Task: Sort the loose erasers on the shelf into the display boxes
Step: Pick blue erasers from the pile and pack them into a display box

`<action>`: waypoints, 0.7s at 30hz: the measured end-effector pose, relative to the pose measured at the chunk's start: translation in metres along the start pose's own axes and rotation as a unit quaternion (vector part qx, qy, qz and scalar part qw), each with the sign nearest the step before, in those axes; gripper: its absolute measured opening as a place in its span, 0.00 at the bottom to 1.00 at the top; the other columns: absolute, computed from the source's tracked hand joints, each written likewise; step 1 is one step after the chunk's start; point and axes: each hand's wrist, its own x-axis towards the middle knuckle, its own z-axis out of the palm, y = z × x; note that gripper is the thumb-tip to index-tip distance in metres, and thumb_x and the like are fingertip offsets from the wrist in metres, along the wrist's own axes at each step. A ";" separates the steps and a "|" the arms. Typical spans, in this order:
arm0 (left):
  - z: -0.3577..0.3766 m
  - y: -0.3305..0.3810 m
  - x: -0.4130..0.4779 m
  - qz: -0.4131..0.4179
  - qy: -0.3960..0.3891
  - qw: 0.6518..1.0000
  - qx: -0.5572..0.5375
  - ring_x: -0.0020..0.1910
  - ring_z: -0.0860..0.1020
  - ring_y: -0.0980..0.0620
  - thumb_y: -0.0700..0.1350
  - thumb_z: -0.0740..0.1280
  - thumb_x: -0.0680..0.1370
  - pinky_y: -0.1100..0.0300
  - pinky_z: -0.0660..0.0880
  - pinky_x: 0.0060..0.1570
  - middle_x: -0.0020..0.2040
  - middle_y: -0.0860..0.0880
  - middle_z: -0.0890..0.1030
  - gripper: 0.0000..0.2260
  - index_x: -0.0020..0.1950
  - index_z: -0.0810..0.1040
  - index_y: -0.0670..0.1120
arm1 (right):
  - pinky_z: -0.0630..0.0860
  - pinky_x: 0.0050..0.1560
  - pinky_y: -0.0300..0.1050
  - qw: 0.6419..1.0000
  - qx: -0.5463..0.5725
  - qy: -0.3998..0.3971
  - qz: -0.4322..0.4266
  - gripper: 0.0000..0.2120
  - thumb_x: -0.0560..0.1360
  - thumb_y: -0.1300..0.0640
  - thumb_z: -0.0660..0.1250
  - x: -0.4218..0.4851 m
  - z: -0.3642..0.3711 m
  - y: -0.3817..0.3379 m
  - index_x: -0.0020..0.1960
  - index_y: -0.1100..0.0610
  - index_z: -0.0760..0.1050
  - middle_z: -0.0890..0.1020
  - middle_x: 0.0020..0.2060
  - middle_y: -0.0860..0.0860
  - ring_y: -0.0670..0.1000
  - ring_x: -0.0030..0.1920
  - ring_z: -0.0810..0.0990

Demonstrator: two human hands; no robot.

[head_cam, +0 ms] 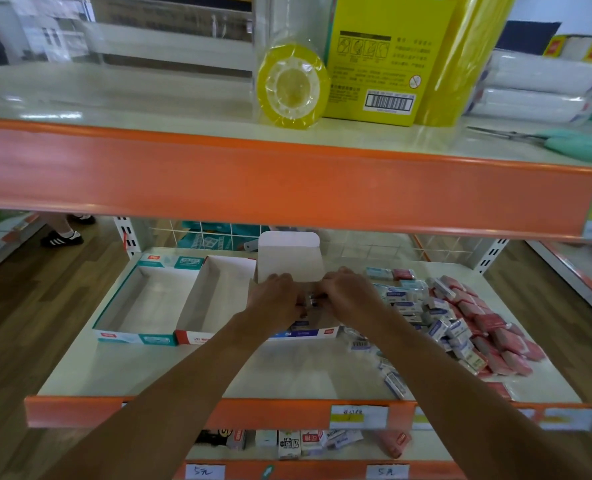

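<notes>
Nearest you, your forearms are reaching over the orange lip of the shelf (pixel 183 372). Your left hand (pixel 275 299) and right hand (pixel 348 292) are meeting fingertip to fingertip, both curling round a small eraser bunch (pixel 310 301) and holding it just over the blue-fronted display box (pixel 305 333), whose white flap is standing upright behind your knuckles. To its left, the red-fronted display box (pixel 197 336) and teal display box (pixel 128 337) are sitting side by side. The loose erasers (pixel 460 323) are lying heaped at your right. Above, a tape roll (pixel 292 86) and scissors (pixel 571 143) are resting on the upper shelf (pixel 114 98).
</notes>
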 end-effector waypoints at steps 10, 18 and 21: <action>-0.020 0.044 0.004 0.062 0.042 0.997 -0.034 0.52 0.74 0.51 0.50 0.62 0.79 0.56 0.72 0.53 0.52 0.49 0.77 0.09 0.53 0.80 0.48 | 0.76 0.45 0.50 0.993 0.062 0.082 0.058 0.09 0.77 0.55 0.64 -0.039 -0.037 0.036 0.53 0.56 0.81 0.83 0.45 0.53 0.55 0.48 0.78; -0.013 0.090 0.000 0.159 0.034 0.986 -0.042 0.52 0.73 0.49 0.47 0.61 0.79 0.55 0.74 0.51 0.51 0.47 0.79 0.10 0.54 0.80 0.47 | 0.78 0.47 0.53 0.990 0.089 0.037 0.099 0.07 0.75 0.55 0.67 -0.081 -0.045 0.062 0.51 0.53 0.81 0.81 0.47 0.53 0.54 0.50 0.80; -0.006 0.097 0.000 0.171 0.014 0.985 -0.024 0.53 0.73 0.48 0.47 0.62 0.79 0.55 0.73 0.50 0.51 0.47 0.79 0.10 0.55 0.80 0.47 | 0.77 0.47 0.48 0.993 0.075 0.023 0.089 0.07 0.75 0.55 0.67 -0.088 -0.045 0.064 0.51 0.53 0.81 0.82 0.47 0.51 0.52 0.48 0.80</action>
